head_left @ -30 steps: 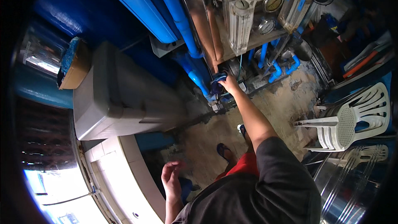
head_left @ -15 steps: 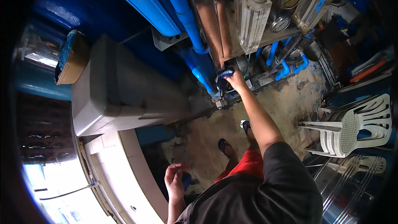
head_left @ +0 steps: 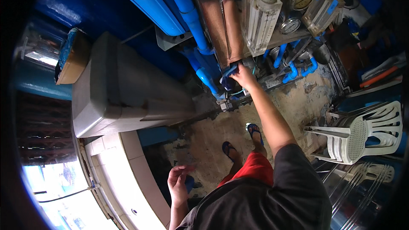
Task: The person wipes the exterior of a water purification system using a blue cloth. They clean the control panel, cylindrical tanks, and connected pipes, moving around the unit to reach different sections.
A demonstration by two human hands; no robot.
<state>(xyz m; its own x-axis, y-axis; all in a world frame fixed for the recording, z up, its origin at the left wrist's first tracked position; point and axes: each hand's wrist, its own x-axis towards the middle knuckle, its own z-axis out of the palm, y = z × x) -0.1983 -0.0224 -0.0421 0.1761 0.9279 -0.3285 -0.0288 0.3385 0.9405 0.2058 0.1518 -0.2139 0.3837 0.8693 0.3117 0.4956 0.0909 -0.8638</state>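
My right hand [head_left: 243,78] reaches out ahead and is closed on a dark blue cloth [head_left: 229,81], bunched and hanging at the foot of a shiny metal panel [head_left: 215,25]. Light blue pipes [head_left: 206,81] run close to the left of the cloth. Part of the cloth lies behind my fingers, and what is under it cannot be seen. My left hand [head_left: 177,183] hovers low at the left of my body, fingers curled toward the thumb. A reddish blur shows at its fingertips, too smeared to tell whether anything is held.
At left stands a large grey box-shaped unit [head_left: 140,98] with a tan basin [head_left: 76,66] on top. Flow meters [head_left: 264,21] and round gauges [head_left: 290,25] stand ahead right. Stacked white plastic chairs [head_left: 362,138] are at the right. Stained concrete floor [head_left: 208,134] lies around my feet.
My right hand has shifted slightly left with the cloth, which is folded differently under the fingers. The left hand stays nearly in place, and the view has tilted a little.
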